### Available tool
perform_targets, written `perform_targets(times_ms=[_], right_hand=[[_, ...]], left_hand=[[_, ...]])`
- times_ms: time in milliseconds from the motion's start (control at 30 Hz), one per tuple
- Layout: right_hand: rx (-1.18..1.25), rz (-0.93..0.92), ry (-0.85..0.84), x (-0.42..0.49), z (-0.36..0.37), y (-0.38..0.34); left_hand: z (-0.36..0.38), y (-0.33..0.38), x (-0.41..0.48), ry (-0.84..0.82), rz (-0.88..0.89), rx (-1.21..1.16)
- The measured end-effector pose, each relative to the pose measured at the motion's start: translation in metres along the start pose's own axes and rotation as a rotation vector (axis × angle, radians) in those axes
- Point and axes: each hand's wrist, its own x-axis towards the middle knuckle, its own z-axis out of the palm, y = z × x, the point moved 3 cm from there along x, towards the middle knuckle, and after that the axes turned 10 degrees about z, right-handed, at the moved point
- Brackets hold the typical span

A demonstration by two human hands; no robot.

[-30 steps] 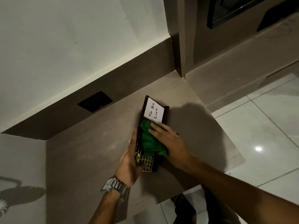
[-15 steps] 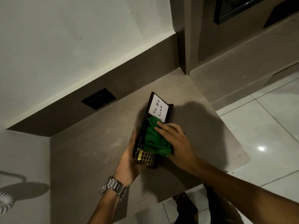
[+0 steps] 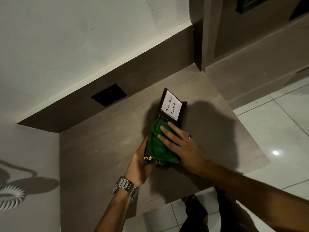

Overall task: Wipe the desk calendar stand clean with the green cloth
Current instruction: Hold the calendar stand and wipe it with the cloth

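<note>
The dark desk calendar stand (image 3: pixel 182 113) lies on the grey-brown desk (image 3: pixel 100 151), with a white note reading "To Do List" (image 3: pixel 171 105) at its far end and gold edging at its near end. My left hand (image 3: pixel 139 162) grips the stand's near left corner. My right hand (image 3: pixel 181 146) lies flat on the crumpled green cloth (image 3: pixel 158 147) and presses it against the middle of the stand's face. The cloth and hands hide most of the stand's lower half.
A black socket plate (image 3: pixel 108 94) is set in the brown back panel behind the desk. The desk's right and near edges drop to a glossy tiled floor (image 3: pixel 275 131). A white ribbed round object (image 3: pixel 11 196) is at the far left.
My right hand has slid the cloth slightly up the stand toward the note, then spread flatter over it. My left hand keeps its hold on the near corner.
</note>
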Motion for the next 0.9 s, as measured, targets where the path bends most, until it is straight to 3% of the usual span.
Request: perform_targets(times_ms=[67,200,300,467,667,900], right_hand=[[-0.043,0.022,0.042,0.006,0.002,0.006],[-0.121,-0.203,0.028,-0.015,0.026,-0.012],[-0.169,-0.212,0.029,-0.019,0.024,-0.006],[-0.118,0.028,0.073,0.013,-0.005,0.015],[-0.157,-0.214,0.014,-0.015,0.013,-0.011],[-0.105,0.057,0.07,0.011,-0.009,0.016]], left_hand=[[0.001,0.002,0.001,0.016,0.006,-0.04],[-0.002,-0.003,-0.003,-0.013,-0.018,-0.089],[-0.002,0.0,-0.003,-0.026,-0.089,-0.071],[0.0,-0.002,-0.001,-0.053,-0.096,0.104],[-0.002,-0.01,-0.003,-0.108,0.021,0.599],[-0.006,-0.01,0.0,-0.114,0.028,0.66]])
